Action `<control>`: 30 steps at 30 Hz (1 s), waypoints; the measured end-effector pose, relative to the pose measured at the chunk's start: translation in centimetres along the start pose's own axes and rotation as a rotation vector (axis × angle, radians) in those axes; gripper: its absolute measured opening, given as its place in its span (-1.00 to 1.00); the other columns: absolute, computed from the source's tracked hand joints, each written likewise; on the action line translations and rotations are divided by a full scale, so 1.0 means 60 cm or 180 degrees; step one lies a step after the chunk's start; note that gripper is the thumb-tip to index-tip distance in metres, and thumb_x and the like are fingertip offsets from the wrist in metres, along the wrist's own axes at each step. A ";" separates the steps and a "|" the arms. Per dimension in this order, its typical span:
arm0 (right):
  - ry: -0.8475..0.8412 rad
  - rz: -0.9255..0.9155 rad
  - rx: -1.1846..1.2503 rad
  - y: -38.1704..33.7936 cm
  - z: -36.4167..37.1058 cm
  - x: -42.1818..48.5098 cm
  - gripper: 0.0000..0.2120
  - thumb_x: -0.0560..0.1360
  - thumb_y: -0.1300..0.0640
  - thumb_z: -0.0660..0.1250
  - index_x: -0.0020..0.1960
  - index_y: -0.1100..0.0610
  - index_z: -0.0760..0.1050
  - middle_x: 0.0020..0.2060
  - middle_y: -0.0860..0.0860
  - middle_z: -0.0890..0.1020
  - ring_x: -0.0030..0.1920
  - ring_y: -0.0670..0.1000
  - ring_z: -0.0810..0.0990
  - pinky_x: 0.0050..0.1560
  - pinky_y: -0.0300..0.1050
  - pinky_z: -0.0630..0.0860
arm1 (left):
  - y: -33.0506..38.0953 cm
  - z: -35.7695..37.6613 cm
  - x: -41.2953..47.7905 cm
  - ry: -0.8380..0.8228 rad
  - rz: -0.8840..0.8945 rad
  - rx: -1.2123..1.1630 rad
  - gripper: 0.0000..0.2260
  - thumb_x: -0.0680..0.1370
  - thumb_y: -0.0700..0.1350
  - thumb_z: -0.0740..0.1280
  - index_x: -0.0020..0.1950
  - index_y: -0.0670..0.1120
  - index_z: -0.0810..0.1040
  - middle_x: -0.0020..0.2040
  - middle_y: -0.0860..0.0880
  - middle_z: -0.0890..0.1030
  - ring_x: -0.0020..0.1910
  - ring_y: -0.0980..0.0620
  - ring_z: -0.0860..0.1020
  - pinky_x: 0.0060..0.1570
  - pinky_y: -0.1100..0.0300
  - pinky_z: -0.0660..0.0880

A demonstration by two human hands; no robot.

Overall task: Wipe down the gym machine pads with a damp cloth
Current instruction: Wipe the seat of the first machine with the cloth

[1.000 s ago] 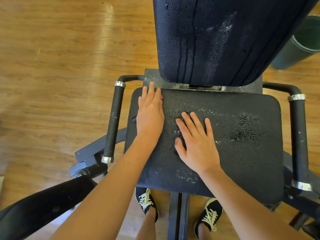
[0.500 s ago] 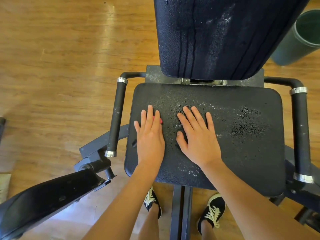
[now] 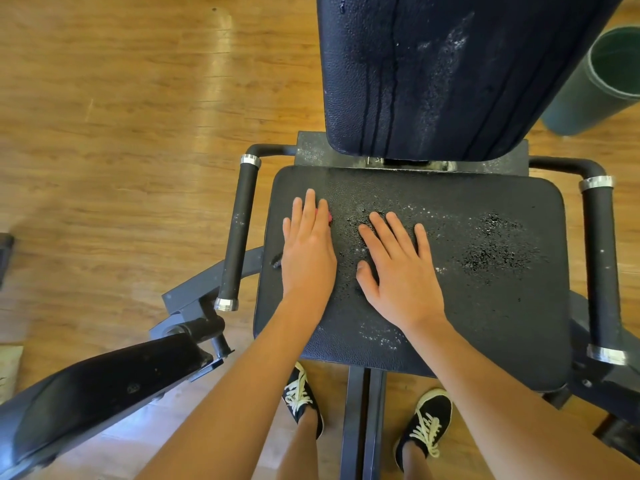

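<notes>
L hand, R hand: grips wide, flat on 1 pad; 1 cloth under L.

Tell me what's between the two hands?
In the head view, only seat pad: a speckled, flaking black strip between the left hand and right hand. A red scrap peeks from under the left hand.

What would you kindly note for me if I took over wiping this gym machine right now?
Left hand: flat on the seat pad, left part; a pink-red scrap peeks from under its fingers, possibly the cloth.
Right hand: flat on the pad's middle, holding nothing.
Done: unclear; seat pad shows wet specks and patches, back pad drip streaks.
To do: wipe seat pad, back pad, side pad.
</notes>
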State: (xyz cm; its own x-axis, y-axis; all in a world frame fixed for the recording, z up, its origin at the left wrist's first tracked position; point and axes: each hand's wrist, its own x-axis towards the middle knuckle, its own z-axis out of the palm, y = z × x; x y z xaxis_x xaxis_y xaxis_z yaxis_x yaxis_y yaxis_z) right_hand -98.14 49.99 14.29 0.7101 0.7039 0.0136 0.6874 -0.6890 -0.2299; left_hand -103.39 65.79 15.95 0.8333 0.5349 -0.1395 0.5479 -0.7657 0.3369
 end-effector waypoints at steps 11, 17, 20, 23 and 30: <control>0.0028 -0.0006 0.0010 -0.001 -0.001 0.001 -0.45 0.66 -0.08 0.05 0.61 0.06 0.26 0.62 0.03 0.23 0.65 0.08 0.07 0.60 0.28 0.01 | -0.014 0.006 -0.113 0.0043 -0.0116 0.0043 -0.58 0.71 -0.22 0.21 0.58 -0.17 0.32 0.65 -0.13 0.16 0.64 -0.16 0.08 0.55 -0.06 -0.02; 0.0005 0.0002 0.0001 -0.001 0.000 0.002 -0.45 0.65 -0.08 0.06 0.60 0.05 0.26 0.62 0.03 0.23 0.65 0.08 0.07 0.60 0.29 0.01 | 0.003 0.003 -0.048 0.0113 -0.0154 -0.0015 -0.60 0.75 -0.16 0.09 0.60 -0.16 0.27 0.67 -0.12 0.10 0.66 -0.15 0.01 0.58 -0.09 -0.02; 0.0012 0.0010 0.0005 0.000 0.000 0.001 -0.45 0.64 -0.08 0.07 0.60 0.05 0.27 0.62 0.03 0.24 0.65 0.08 0.07 0.60 0.28 0.01 | 0.004 0.005 -0.039 0.0112 -0.0140 -0.0015 -0.60 0.75 -0.18 0.09 0.61 -0.15 0.26 0.67 -0.12 0.09 0.66 -0.15 -0.01 0.59 -0.09 0.01; 0.0029 0.0004 0.0013 0.001 0.000 0.001 -0.45 0.65 -0.08 0.06 0.60 0.05 0.27 0.62 0.03 0.24 0.65 0.08 0.07 0.60 0.28 0.01 | -0.003 0.006 -0.067 0.0069 0.0004 0.0042 -0.57 0.73 -0.20 0.14 0.61 -0.16 0.25 0.67 -0.13 0.09 0.66 -0.15 0.01 0.58 -0.09 0.02; 0.0087 -0.0003 0.0044 0.000 0.002 0.000 -0.46 0.65 -0.08 0.08 0.59 0.05 0.27 0.61 0.03 0.25 0.64 0.08 0.09 0.60 0.29 0.02 | -0.022 0.017 -0.184 0.0129 -0.0010 0.0235 -0.52 0.62 -0.30 0.34 0.55 -0.21 0.38 0.62 -0.18 0.25 0.60 -0.21 0.20 0.51 -0.13 0.18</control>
State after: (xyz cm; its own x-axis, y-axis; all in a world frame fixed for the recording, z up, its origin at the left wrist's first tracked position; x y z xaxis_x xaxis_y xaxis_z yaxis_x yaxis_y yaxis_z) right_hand -98.14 50.02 14.19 0.7135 0.6995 0.0403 0.6860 -0.6857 -0.2434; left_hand -113.27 60.55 16.09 0.8288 0.5502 -0.1022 0.5557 -0.7875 0.2666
